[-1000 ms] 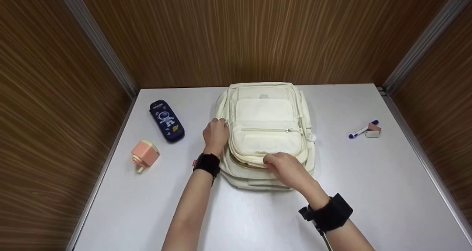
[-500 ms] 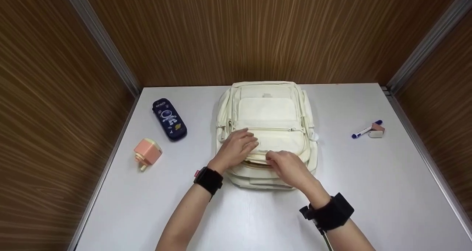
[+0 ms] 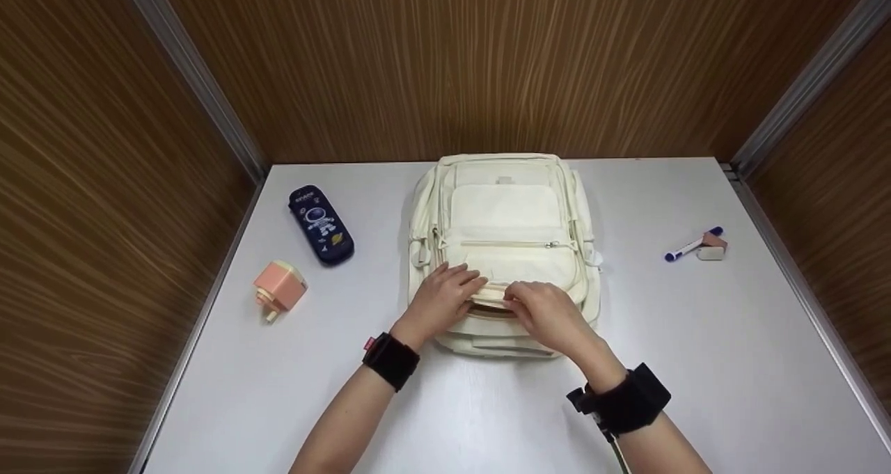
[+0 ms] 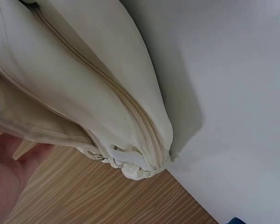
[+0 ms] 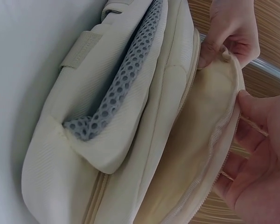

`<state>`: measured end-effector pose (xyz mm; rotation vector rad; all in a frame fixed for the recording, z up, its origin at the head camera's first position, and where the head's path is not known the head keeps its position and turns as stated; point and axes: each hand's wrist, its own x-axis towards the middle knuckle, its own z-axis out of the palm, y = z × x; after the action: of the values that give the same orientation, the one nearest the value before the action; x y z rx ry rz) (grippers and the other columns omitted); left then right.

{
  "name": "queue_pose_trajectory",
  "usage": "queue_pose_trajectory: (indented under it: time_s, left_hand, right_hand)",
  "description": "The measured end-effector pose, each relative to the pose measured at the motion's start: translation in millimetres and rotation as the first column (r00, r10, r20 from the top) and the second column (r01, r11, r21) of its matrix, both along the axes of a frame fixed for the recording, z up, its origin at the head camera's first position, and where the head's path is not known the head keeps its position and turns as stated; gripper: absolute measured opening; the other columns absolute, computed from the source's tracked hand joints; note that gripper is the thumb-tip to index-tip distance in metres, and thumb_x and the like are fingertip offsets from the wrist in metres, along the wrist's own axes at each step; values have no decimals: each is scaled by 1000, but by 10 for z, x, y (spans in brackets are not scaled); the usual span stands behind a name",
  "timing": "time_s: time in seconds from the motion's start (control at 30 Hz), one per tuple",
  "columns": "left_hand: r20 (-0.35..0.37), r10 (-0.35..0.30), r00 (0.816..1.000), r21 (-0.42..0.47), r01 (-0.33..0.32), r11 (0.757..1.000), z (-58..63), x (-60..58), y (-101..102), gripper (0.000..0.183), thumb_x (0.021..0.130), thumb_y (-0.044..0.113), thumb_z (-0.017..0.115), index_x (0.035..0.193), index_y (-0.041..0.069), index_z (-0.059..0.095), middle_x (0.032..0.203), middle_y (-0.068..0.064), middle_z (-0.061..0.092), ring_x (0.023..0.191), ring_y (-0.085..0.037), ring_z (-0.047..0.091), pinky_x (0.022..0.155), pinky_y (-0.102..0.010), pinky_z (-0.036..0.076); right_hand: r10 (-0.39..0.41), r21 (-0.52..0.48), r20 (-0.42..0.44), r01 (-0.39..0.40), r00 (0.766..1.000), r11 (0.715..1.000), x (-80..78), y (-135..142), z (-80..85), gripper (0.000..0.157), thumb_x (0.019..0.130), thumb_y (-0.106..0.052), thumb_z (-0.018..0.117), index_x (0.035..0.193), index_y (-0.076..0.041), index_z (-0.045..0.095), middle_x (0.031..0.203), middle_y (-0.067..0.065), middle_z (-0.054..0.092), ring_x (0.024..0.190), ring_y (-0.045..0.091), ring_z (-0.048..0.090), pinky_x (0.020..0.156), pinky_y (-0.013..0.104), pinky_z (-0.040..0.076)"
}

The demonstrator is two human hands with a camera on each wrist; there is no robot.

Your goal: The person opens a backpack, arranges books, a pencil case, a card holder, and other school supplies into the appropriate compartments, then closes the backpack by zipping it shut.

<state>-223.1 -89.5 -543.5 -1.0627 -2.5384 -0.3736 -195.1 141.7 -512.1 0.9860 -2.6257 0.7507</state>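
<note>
A cream backpack [image 3: 506,213] lies on the white table with its lower front pocket unzipped and gaping. My right hand [image 3: 550,314] pinches the pocket's front edge; in the right wrist view, the right hand [image 5: 263,158] has its thumb at this edge and its fingers behind it. To the left, my left hand [image 3: 440,300] grips the same edge, its fingers lying over the pocket front. In the right wrist view, the left hand [image 5: 233,30] shows curled fingers by the pocket's corner. The beige lining [image 5: 196,107] is visible, but the pocket's depth is hidden.
At the left lie a dark blue astronaut pencil case [image 3: 321,225] and a pink-and-cream pencil sharpener with a crank [image 3: 280,286]. A blue-and-white marker [image 3: 692,246] lies at the right beside a small pink-and-white item [image 3: 711,251]. Wood-grain panels [image 3: 445,63] surround the table.
My left hand has left the backpack's left side and come right and down to the pocket edge. The right hand keeps its hold there; the opening shows more.
</note>
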Motion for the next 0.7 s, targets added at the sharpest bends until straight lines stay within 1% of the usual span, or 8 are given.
queue_pose_trajectory:
  time_s: [0.07,0.13,0.23,0.33,0.43,0.5,0.63,0.7]
  left_hand:
    - [-22,3,1000,17,-2,1000,1,1,6,38,81,7,76,118,11,70,117,-8,69,112,-30,63,96,-51,46]
    - [-17,7,1000,48,-6,999,12,3,5,36,80,2,75,115,10,71,113,-7,70,109,-30,65,94,-52,48]
    - [22,17,1000,93,-18,996,40,6,-15,38,78,-5,73,113,11,72,109,-6,71,106,-28,66,92,-51,49]
    - [71,21,997,123,-29,992,78,16,-50,41,76,-8,71,113,11,72,108,-6,71,103,-25,67,93,-50,49]
    - [108,18,994,149,-35,988,124,26,-89,44,76,-10,67,114,11,71,106,-5,71,99,-22,67,91,-46,51]
    - [122,27,992,171,-47,984,161,29,-112,44,76,-10,65,114,11,72,104,-5,71,95,-22,68,84,-42,54]
    - [140,60,988,225,-90,970,260,15,-143,44,77,-9,63,115,10,72,103,-5,71,91,-23,68,69,-38,55]
    - [145,83,986,257,-118,959,322,-8,-146,45,77,-9,62,116,11,71,104,-5,70,92,-24,68,67,-38,55]
  right_hand:
    - [15,-21,-2,-15,1000,1000,-7,23,6,6,89,-14,72,91,-13,66,81,-5,66,72,14,62,68,38,50]
    - [39,-50,0,-39,999,998,-17,61,12,9,88,-14,74,93,-13,66,86,-5,66,78,13,62,72,38,50]
    - [77,-95,-7,-77,997,992,-42,156,7,20,85,-15,78,102,-11,68,100,-2,66,92,16,63,81,38,50]
    - [83,-93,-43,-87,996,992,-88,277,-26,37,81,-12,82,114,-8,67,112,5,65,106,22,61,91,40,47]
    - [57,-74,-62,-61,996,995,-141,409,-62,47,75,-1,82,119,-5,67,117,10,64,111,29,59,95,44,45]
    - [34,-67,-55,-38,998,997,-177,490,-69,52,70,7,80,119,-4,67,117,12,64,111,32,60,96,46,45]
    - [-7,-111,-8,6,1000,994,-253,634,-42,59,64,17,72,119,-3,66,120,16,64,113,36,59,97,49,44]
    - [-26,-149,11,27,1000,988,-302,692,-25,58,66,18,72,120,-2,66,122,17,64,114,37,58,97,49,44]
